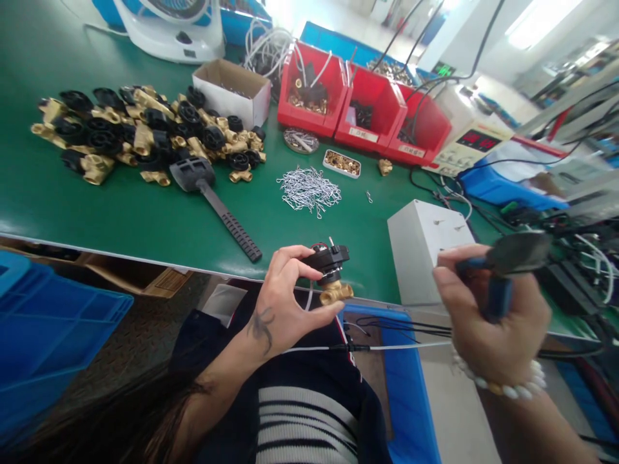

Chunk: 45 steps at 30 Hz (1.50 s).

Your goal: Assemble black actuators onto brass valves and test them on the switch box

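My left hand (285, 296) is closed around a brass valve (337, 293) with a black plastic top (331, 259), at the front edge of the green bench. A thin metal pin stands up from the black top. To the right, my right hand (498, 322) grips pliers (520, 251) with blue handles and dark jaws, somewhat blurred. The jaws point up and to the right, apart from the valve. Beyond my left hand lies a pile of silver wire clips (309, 190), and a single loose clip (369, 196) sits right of it.
Many brass valves with black caps (145, 129) are heaped at the left, near a black mallet (217, 206). Red bins (367, 109), a cardboard box (232, 90) and a small tray of brass parts (342, 163) stand behind. A grey box (425, 238) stands at the right.
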### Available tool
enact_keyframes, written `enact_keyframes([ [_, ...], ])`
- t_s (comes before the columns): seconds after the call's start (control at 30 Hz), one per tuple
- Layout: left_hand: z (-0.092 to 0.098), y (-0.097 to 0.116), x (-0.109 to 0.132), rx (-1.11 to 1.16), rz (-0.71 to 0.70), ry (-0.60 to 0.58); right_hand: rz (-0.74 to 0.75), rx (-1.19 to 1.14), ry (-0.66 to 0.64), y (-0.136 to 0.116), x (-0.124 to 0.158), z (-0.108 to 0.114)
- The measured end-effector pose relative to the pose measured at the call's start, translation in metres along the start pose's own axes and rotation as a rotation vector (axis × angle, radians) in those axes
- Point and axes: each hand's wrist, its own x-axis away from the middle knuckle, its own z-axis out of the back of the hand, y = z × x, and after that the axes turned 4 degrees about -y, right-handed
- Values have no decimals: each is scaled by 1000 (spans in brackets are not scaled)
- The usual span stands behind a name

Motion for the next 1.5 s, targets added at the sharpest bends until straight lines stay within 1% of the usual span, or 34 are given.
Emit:
enact_keyframes([
  [0.03, 0, 0, 0, 0, -2, 2, 57, 33, -100, 1, -1, -2],
  [0.1, -1, -1, 1, 0, -3, 5, 187, 87, -394, 1, -4, -4],
  [0.13, -1, -2, 1, 0, -3, 5, 218, 97, -486, 0, -6, -4],
  [0.17, -1, -2, 1, 2, -4, 5, 213, 95, -488, 0, -7, -3],
  [0.2, -1, -2, 1, 4, -4, 2, 174, 84, -401, -1, -7, -2],
  [0.3, -1, -3, 1, 4, -11, -4, 19, 51, 38, -2, -3, -3],
  [0.33, -1, -2, 0, 0, -13, -5, 24, 60, 77, -1, -1, -5],
  [0.37, -1, -2, 0, -6, -16, -4, 58, 82, 12, 0, 0, -7],
  [0.47, -2, -2, 0, -21, -21, 3, 210, 159, -445, 2, 0, -11],
  [0.5, -3, -2, 0, -23, -23, 4, 213, 166, -499, 2, -1, -11],
  [0.53, -3, -2, 0, -24, -26, 5, 184, 164, -438, 2, -2, -9],
  [0.57, -3, -2, -1, -23, -28, 4, 132, 153, -299, 1, -3, -7],
  [0.63, -2, -1, -1, -19, -32, 2, 24, 126, 67, 0, -2, -5],
  [0.67, -2, -1, -1, -18, -31, 1, 4, 120, 163, 0, -2, -6],
  [0.7, -2, -1, -1, -17, -28, -1, 14, 128, 138, 0, -1, -7],
  [0.73, -2, -1, -1, -16, -27, -4, 49, 149, 7, 1, -1, -9],
  [0.8, -1, -1, -1, -16, -28, -7, 143, 206, -388, 2, -3, -10],
  [0.83, -2, -2, -1, -15, -28, -9, 169, 225, -516, 2, -4, -10],
  [0.87, -2, -2, -1, -12, -26, -9, 178, 227, -521, 2, -5, -8],
  [0.9, -2, -2, -1, -8, -22, -9, 162, 211, -411, 2, -6, -6],
  [0.97, -3, -2, -1, 2, -10, -7, 116, 118, -22, 1, -7, -2],
  [1.0, -3, -2, -2, 4, -6, -8, 97, 73, 147, 1, -6, -2],
  [1.03, -3, -3, -2, 5, -7, -6, 106, 50, 214, 1, -5, -3],
  [1.07, -2, -3, -2, 4, -10, -7, 141, 58, 165, 2, -5, -6],
  [1.1, -2, -3, -2, 3, -15, -8, 193, 94, 19, 3, -4, -8],
  [1.17, -2, -3, -1, 3, -22, -6, 287, 207, -344, 5, -5, -11],
  [1.2, -2, -3, -1, 4, -20, -6, 303, 242, -438, 6, -5, -11],
  [1.23, -1, -3, -1, 7, -14, -11, 286, 249, -421, 6, -6, -10],
  [1.27, -1, -2, -2, 12, -5, -15, 245, 235, -309, 7, -6, -9],
  [1.33, -1, -2, -3, 25, 17, -30, 124, 167, 39, 8, -5, -8],
  [1.37, 0, -2, -3, 30, 24, -36, 91, 136, 169, 8, -4, -9],
  [1.4, 0, -2, -3, 34, 27, -39, 97, 122, 199, 8, -3, -10],
  [1.43, 0, -2, -3, 33, 24, -39, 133, 129, 124, 8, -2, -13],
  [1.5, 1, -2, -4, 31, 11, -34, 246, 192, -222, 6, -3, -17],
])
